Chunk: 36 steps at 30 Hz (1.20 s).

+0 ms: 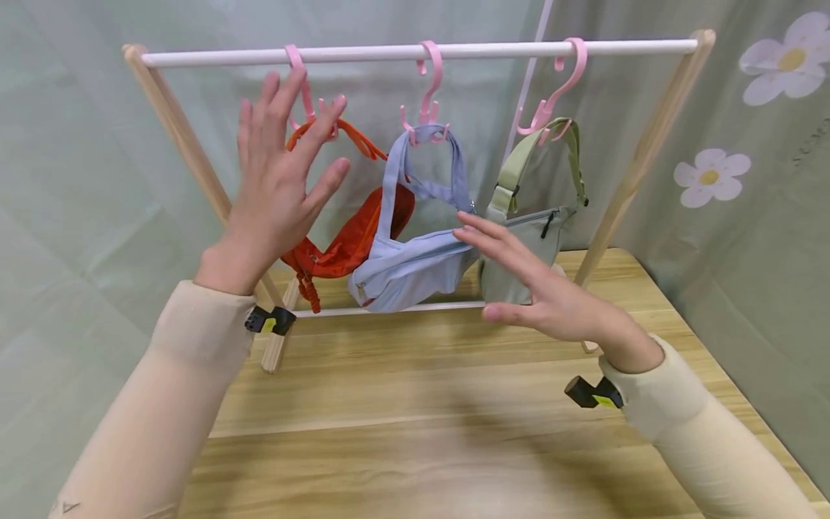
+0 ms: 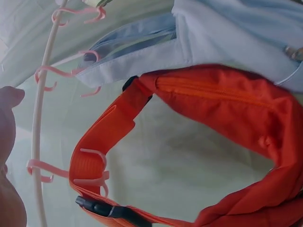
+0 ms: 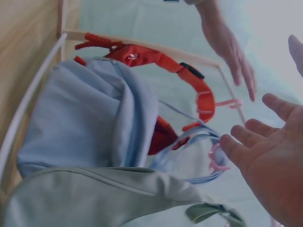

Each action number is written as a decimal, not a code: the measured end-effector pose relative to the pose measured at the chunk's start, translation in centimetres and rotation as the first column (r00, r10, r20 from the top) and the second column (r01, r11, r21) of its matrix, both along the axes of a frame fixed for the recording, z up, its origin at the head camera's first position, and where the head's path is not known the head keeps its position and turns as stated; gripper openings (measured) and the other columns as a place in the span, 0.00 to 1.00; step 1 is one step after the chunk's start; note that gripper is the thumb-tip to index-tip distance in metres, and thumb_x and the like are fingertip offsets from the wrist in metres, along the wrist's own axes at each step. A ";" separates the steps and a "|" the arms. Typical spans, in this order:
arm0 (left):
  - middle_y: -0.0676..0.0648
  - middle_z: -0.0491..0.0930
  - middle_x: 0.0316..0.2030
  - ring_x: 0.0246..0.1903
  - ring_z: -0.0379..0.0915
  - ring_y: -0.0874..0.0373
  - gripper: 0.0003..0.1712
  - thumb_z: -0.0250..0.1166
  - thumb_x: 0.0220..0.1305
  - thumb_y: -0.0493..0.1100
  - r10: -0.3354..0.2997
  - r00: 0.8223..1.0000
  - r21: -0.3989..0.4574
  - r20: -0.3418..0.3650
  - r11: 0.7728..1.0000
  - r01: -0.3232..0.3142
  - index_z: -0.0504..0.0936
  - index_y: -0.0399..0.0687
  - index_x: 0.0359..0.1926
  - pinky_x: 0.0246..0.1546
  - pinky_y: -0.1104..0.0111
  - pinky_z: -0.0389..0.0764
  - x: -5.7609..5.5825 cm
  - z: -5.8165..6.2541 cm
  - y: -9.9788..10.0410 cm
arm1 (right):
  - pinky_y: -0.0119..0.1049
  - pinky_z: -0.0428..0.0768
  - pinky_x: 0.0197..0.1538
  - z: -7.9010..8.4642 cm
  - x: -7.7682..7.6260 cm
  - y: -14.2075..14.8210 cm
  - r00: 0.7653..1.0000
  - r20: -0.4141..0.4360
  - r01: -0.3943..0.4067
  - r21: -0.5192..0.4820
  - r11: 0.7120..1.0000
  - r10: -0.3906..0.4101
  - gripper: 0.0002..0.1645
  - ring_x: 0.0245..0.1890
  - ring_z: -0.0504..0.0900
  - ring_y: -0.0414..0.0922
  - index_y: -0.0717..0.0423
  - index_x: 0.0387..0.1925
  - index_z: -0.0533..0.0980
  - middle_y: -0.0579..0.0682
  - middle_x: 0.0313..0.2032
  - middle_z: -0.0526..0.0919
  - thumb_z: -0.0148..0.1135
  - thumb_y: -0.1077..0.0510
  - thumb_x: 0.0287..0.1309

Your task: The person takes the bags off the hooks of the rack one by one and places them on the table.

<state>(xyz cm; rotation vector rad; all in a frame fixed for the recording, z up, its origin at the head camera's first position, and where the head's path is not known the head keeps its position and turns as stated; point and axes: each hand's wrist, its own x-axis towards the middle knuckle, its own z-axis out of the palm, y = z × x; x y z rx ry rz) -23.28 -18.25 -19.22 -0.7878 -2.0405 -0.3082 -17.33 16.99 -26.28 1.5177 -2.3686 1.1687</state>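
Note:
Three bags hang by their straps from pink hooks on a white rail. The orange-red waist bag (image 1: 346,241) is on the left hook (image 1: 305,86), the light blue bag (image 1: 418,270) on the middle hook (image 1: 431,83), and the grey-green bag (image 1: 515,270) on the right hook (image 1: 560,90). My left hand (image 1: 272,162), fingers spread, is raised before the left hook and the orange strap (image 2: 102,142); nothing is in it. My right hand (image 1: 538,281) stretches its fingers out in front of the grey-green bag, fingertips overlapping the blue bag's edge in the head view. It holds nothing.
The white rail (image 1: 363,53) spans two wooden side frames (image 1: 638,166), standing on a wood-grain table (image 1: 389,432). A lower white bar (image 1: 447,306) runs behind the hanging bags. Pale curtains with flower prints (image 1: 712,177) surround the table. A small black camera sits on each wrist.

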 end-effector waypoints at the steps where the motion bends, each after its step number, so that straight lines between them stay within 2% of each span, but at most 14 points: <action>1: 0.41 0.50 0.80 0.81 0.35 0.42 0.32 0.54 0.80 0.54 0.016 1.000 -0.003 0.004 1.000 -0.016 0.65 0.54 0.79 0.78 0.47 0.28 -0.2 0.3 0.0 | 0.65 0.53 0.76 0.2 0.0 0.0 1.000 0.001 -0.008 -0.007 1.000 0.008 0.49 0.82 0.44 0.50 0.48 0.83 0.52 0.46 0.83 0.44 0.63 0.40 0.72; 3: 0.42 0.51 0.80 0.81 0.35 0.42 0.32 0.53 0.80 0.56 0.039 0.999 -0.003 0.002 0.999 -0.039 0.65 0.55 0.79 0.78 0.48 0.27 -0.6 0.9 0.1 | 0.64 0.53 0.76 0.5 0.0 -0.1 1.000 -0.014 -0.013 -0.016 1.000 0.012 0.49 0.82 0.44 0.51 0.49 0.82 0.53 0.48 0.83 0.44 0.62 0.38 0.72; 6: 0.41 0.51 0.80 0.81 0.35 0.41 0.32 0.50 0.81 0.58 0.066 0.998 -0.007 -0.003 0.998 -0.066 0.64 0.56 0.79 0.78 0.49 0.26 -1.2 1.7 0.1 | 0.61 0.52 0.77 0.8 -0.1 0.0 1.000 -0.018 -0.010 -0.017 1.000 0.010 0.48 0.82 0.43 0.50 0.50 0.82 0.54 0.49 0.83 0.44 0.63 0.40 0.72; 11: 0.40 0.48 0.81 0.81 0.35 0.40 0.32 0.46 0.82 0.60 0.099 0.995 -0.026 0.004 0.995 -0.099 0.63 0.59 0.80 0.78 0.48 0.27 -2.3 2.7 -0.2 | 0.63 0.51 0.76 1.1 -0.1 0.0 1.000 -0.005 0.019 0.007 1.000 -0.019 0.47 0.82 0.43 0.48 0.50 0.82 0.54 0.46 0.83 0.44 0.64 0.44 0.73; 16: 0.39 0.45 0.82 0.81 0.34 0.38 0.33 0.41 0.83 0.62 0.155 0.988 -0.067 0.018 0.986 -0.153 0.61 0.62 0.81 0.78 0.46 0.28 -3.2 3.3 -0.6 | 0.64 0.52 0.76 1.4 -0.5 -0.3 0.999 -0.009 0.036 0.018 0.999 -0.036 0.47 0.82 0.45 0.48 0.46 0.83 0.53 0.42 0.83 0.44 0.62 0.41 0.73; 21: 0.43 0.42 0.83 0.82 0.30 0.44 0.33 0.43 0.82 0.60 0.213 0.975 -0.120 0.062 0.971 -0.205 0.58 0.63 0.82 0.78 0.47 0.25 -3.8 3.9 -0.7 | 0.64 0.53 0.76 1.2 -1.1 -0.5 0.999 -0.002 0.039 0.012 0.999 -0.039 0.48 0.81 0.45 0.49 0.47 0.83 0.53 0.41 0.82 0.45 0.60 0.37 0.73; 36: 0.45 0.42 0.83 0.82 0.32 0.48 0.36 0.43 0.82 0.61 0.238 0.962 -0.086 0.131 0.970 -0.229 0.50 0.62 0.84 0.77 0.48 0.21 -5.1 4.8 -0.4 | 0.62 0.53 0.77 1.1 -1.5 -1.6 0.999 -0.006 0.049 0.007 0.999 -0.049 0.49 0.81 0.44 0.43 0.43 0.82 0.54 0.39 0.82 0.45 0.57 0.30 0.70</action>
